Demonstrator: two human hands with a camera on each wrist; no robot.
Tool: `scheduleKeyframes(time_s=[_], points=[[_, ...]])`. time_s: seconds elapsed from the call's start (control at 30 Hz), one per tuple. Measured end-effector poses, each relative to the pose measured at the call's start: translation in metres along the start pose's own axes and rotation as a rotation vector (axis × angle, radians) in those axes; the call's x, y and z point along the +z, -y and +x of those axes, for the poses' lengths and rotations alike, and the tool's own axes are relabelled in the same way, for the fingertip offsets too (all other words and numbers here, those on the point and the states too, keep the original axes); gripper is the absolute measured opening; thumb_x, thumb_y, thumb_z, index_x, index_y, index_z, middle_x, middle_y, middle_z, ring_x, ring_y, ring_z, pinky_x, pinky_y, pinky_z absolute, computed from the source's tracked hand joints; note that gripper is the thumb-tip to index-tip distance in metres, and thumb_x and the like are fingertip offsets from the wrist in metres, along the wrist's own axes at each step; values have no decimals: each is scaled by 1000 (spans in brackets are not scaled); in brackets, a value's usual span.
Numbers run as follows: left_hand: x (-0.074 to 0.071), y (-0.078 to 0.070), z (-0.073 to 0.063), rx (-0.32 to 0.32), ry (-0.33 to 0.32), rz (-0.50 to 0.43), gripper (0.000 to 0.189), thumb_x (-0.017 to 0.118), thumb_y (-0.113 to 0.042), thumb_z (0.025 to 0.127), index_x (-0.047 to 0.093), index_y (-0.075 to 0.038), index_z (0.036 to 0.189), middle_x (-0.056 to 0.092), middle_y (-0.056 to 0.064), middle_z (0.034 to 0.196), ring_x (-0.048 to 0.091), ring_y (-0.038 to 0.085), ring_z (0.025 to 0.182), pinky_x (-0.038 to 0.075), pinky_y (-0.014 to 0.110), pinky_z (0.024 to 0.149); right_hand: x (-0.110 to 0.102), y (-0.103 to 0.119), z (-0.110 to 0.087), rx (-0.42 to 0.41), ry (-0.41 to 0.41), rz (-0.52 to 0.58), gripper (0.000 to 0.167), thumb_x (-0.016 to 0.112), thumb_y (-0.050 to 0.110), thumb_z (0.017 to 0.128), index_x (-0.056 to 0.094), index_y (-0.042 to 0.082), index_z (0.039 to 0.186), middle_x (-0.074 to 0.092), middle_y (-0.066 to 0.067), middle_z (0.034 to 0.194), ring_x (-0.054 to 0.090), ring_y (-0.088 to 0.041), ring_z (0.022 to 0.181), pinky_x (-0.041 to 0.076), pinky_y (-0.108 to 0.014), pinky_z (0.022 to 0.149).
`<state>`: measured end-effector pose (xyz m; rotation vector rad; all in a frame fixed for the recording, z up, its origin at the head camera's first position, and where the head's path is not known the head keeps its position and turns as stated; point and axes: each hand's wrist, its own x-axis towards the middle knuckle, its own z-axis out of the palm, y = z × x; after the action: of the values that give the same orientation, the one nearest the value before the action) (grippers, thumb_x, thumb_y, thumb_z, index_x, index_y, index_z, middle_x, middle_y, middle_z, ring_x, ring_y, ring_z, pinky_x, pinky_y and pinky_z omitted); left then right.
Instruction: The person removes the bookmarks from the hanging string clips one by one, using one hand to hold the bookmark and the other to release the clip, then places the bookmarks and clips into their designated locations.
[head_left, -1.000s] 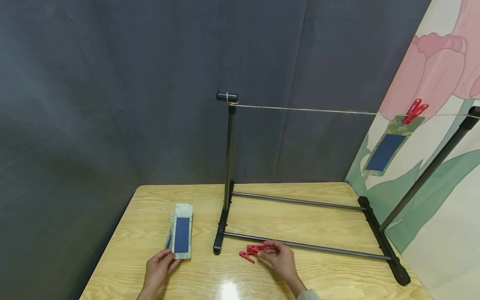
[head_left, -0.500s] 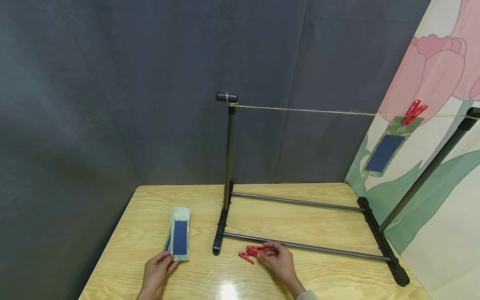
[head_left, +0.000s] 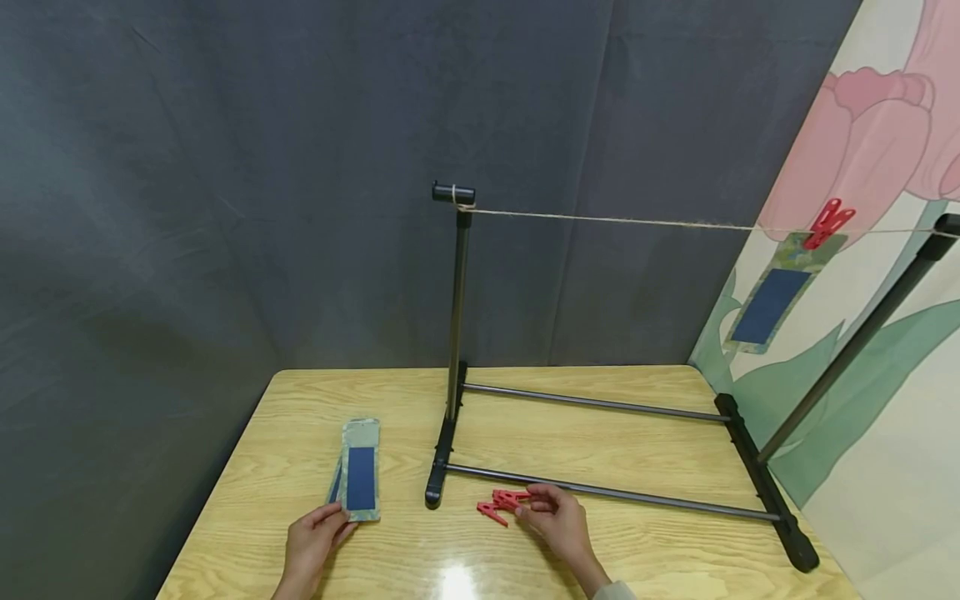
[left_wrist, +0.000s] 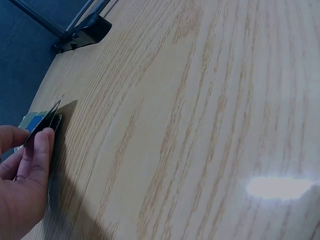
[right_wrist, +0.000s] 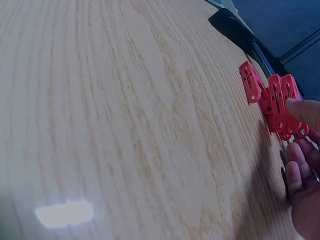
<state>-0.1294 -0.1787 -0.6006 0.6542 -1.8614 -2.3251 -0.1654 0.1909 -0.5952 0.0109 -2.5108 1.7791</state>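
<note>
At the left of the table, my left hand (head_left: pixel 313 546) pinches the near end of a blue card with a pale green patterned border (head_left: pixel 362 477) between thumb and fingers. Another such card (head_left: pixel 334 483) shows partly behind its left edge. From the left wrist, the held card (left_wrist: pixel 46 122) appears edge-on, tilted over the table. My right hand (head_left: pixel 557 523) pinches a red clothespin (right_wrist: pixel 291 95) with thumb and fingertips. Other red clothespins (head_left: pixel 492 513) lie bunched against it, just in front of the stand's near bar.
A black stand (head_left: pixel 457 317) rises from the table (head_left: pixel 585 442), with a string (head_left: pixel 600 219) across its top. Toward the right end, a red clothespin (head_left: pixel 828 223) holds a matching blue card (head_left: pixel 772 306) on the string. A dark curtain (head_left: pixel 262 167) backs the table.
My left hand has shifted slightly left and down with the card, whose far end has dipped toward me. My right hand stays almost still at the clothespins.
</note>
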Motion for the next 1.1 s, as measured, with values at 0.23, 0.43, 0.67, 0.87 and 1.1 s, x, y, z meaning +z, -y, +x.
scheduleKeyframes(time_s=[0.23,0.43,0.67,0.87,1.1], points=[[-1,-2,-2,-2,-16,47,37,61,12,87,50,26,119,69,10,82,69,14,67,59,25,67,0,0,0,9,-3,-5,39,85,1,71,68,-6,107,69,-12,97,65,-23,82,56,-19,66],[0,-4,-3,7,-33,85,39,63,11,85,50,26,119,67,8,79,68,14,66,60,26,64,-1,2,-1,4,5,-9,40,85,2,72,68,-6,107,69,-13,99,65,-23,83,56,-20,66],[1,-5,-4,30,-77,170,37,64,11,82,54,25,114,63,7,74,65,13,61,59,24,58,-3,4,-2,-2,5,-11,41,85,5,72,68,-5,107,69,-13,98,65,-22,82,56,-20,66],[0,-6,-3,44,-80,218,36,66,10,80,57,24,112,62,5,71,64,12,58,58,23,57,-7,6,-2,16,-10,3,39,84,3,72,68,-4,107,69,-14,98,64,-23,84,57,-21,68],[-2,-7,-4,44,-84,217,36,66,10,81,57,24,113,62,5,70,63,12,57,58,23,55,-12,7,1,19,-29,3,32,83,4,75,70,0,104,69,-11,101,64,-22,85,56,-21,71]])
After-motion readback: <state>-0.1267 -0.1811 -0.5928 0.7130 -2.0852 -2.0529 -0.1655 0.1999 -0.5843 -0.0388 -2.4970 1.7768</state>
